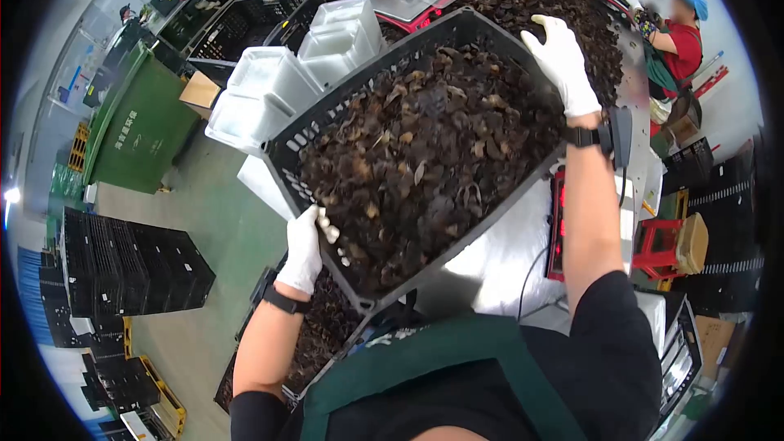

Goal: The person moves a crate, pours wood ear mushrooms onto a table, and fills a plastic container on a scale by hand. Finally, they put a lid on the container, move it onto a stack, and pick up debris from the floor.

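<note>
A black plastic crate full of dark brown, curled pieces is tilted in front of me above the metal table. My left hand, in a white glove, grips its near left side, with the fingers through the slots of the wall. At the crate's far right side is my right hand, also gloved in white; its fingers are raised and apart over the rim, and its palm is by the crate's wall. White plastic tubs stand just beyond the crate's left side.
More dark pieces are heaped on the table behind. Two people work across it, near red scales. Another filled crate is below my left arm. A green bin and stacked black crates stand left, a red stool right.
</note>
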`<state>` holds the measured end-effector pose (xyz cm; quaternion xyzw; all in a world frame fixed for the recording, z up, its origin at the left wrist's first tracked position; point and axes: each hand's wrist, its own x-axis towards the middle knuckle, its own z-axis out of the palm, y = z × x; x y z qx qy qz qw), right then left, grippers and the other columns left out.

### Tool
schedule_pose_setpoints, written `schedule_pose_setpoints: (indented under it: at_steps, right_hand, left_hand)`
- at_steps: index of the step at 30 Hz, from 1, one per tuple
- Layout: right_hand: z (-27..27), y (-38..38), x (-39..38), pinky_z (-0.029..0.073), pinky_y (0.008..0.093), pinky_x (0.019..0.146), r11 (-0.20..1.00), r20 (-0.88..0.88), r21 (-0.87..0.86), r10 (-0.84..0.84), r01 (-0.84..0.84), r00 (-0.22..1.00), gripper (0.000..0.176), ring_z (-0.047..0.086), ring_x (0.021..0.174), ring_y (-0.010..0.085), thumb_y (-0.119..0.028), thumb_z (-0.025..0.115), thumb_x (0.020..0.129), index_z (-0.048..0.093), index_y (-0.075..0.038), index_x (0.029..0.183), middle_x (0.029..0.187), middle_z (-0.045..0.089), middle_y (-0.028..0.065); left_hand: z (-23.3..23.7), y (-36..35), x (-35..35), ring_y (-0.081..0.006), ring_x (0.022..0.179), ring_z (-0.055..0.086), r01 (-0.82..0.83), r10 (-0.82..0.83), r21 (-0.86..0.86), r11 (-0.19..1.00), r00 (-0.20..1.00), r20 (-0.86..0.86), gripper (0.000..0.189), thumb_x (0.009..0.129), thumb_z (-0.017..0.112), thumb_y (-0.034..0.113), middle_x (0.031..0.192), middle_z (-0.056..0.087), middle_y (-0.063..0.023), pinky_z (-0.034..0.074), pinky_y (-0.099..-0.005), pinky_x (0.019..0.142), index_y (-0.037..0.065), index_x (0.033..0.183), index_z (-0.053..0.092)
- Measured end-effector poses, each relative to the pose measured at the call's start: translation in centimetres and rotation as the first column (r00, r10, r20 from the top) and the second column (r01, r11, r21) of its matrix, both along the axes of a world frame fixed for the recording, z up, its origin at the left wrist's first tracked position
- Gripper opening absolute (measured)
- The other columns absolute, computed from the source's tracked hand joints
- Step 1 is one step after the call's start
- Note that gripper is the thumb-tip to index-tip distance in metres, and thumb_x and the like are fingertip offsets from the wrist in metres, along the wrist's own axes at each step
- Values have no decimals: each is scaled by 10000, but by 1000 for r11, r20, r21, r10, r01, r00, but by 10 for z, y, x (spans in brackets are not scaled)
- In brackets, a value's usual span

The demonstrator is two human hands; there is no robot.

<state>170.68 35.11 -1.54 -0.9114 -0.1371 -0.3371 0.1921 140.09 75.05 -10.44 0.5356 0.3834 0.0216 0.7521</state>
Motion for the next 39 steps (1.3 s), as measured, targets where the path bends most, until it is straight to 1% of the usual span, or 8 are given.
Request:
schedule_pose_setpoints:
  at_steps: [4,6,8,11,16,26,32,39]
  right_hand:
    - [45,109,-175,517,410,794,955,87,177,227,-239,970,213,631,870,326,-269,633,835,702,-91,930,911,671,111]
    - [39,160,-258,519,357,597,902,-9,-213,383,-376,924,117,609,676,257,-207,606,815,640,-115,751,772,632,80]
    - [2,205,-328,508,355,555,870,-353,0,462,-494,814,229,601,631,240,-281,667,778,605,-62,759,700,595,69]
    - [-55,238,-381,519,384,593,886,-492,-24,393,-464,777,405,632,730,272,-302,695,795,584,-5,1047,773,609,97]
    - [-60,244,-386,518,393,591,930,-527,-39,293,-367,798,361,626,737,274,-259,675,823,582,-12,1069,781,606,99]
    - [-56,241,-383,536,366,592,941,-523,46,309,-336,794,292,639,755,231,-233,641,837,615,-47,1060,773,613,64]
    - [-58,240,-381,541,362,604,935,-463,98,346,-340,816,295,630,725,226,-215,669,811,632,-54,1056,757,607,49]
    - [-60,241,-380,532,348,581,931,-435,83,355,-355,827,311,615,719,220,-231,654,817,620,-30,1052,755,590,53]
  left_hand:
    - [5,18,-7,-242,644,666,216,-209,-87,972,974,90,310,977,561,350,707,606,-69,541,-329,586,42,948,575]
    - [19,46,-20,-304,914,651,359,-298,-235,903,918,261,426,967,550,444,936,642,-117,528,-404,807,30,1060,585]
    - [24,74,-14,-245,998,617,225,-305,280,933,908,287,338,973,549,304,1062,623,-115,510,-368,858,16,1150,570]
    - [38,92,6,-159,1036,595,-22,-508,789,614,754,417,288,949,548,41,1144,628,-84,482,-307,920,6,1233,575]
    - [74,18,90,-298,908,651,21,-901,999,-39,432,-44,140,819,611,47,926,678,-112,516,-364,815,60,931,694]
    - [7,-33,180,-289,901,641,-127,-774,837,-533,473,-421,228,673,756,106,931,682,-61,511,-401,821,132,898,734]
    - [22,-9,177,-269,819,643,69,-893,943,-325,306,-330,152,682,757,119,846,639,-71,512,-381,722,88,815,690]
    - [39,47,166,-53,646,546,475,-866,787,394,479,144,204,751,808,85,739,653,5,462,-232,604,-8,908,718]
